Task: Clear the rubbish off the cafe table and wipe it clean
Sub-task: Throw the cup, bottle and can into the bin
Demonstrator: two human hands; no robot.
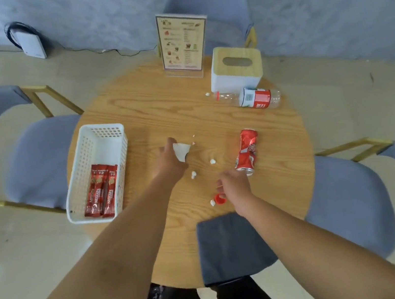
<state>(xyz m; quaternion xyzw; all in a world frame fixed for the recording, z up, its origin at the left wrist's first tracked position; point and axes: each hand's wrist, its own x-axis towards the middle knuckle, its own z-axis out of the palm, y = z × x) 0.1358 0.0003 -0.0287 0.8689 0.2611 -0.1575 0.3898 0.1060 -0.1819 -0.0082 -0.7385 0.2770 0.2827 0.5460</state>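
Note:
My left hand [171,162] is over the middle of the round wooden table [147,100], closed around a white scrap of paper [181,151]. My right hand [233,185] hovers just above a red bottle cap [220,199], fingers curled, next to the lower end of a crushed red can [247,151]. Small white paper bits [193,174] lie between my hands. An empty plastic bottle [250,98] lies on its side at the far right. A dark grey cloth [229,245] lies at the near edge.
A white basket [97,136] with red coffee sachets [102,190] sits at the table's left. A menu stand [182,42] and a tissue box [235,71] stand at the far side. Grey chairs [38,161] surround the table.

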